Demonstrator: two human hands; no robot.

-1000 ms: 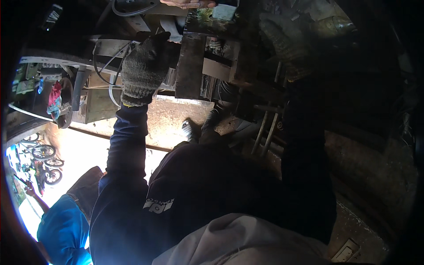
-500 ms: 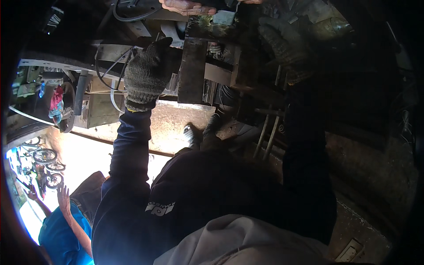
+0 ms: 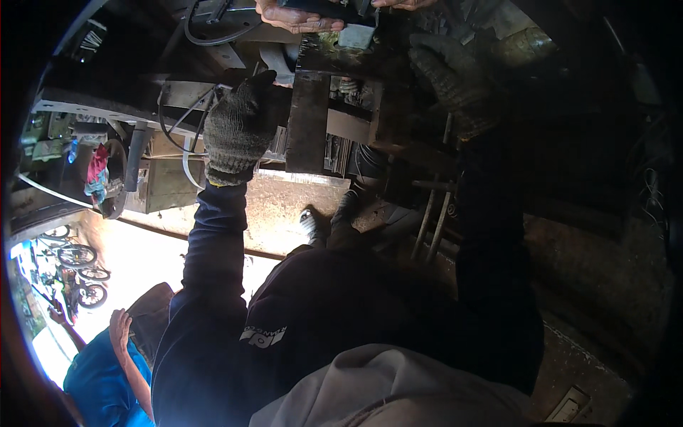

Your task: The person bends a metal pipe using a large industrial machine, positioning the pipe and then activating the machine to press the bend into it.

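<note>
Grey-gloved, the left hand [image 3: 240,128] sits by the dark block [image 3: 308,121], perhaps for steadiness; the right hand [image 3: 452,85] is shadowed. Whether their fingers [image 3: 427,57] grip, I can't tell.

A dark, stained bench [image 3: 319,60] carries a small grey block [image 3: 356,37] on top.

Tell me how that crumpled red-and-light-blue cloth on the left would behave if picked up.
The crumpled cloth would probably be floppy, since it bunches in loose, uneven folds. It looks small beside the nearby machinery, so it should be light. It seems unlikely to roll, as its outline is irregular rather than round.
</note>
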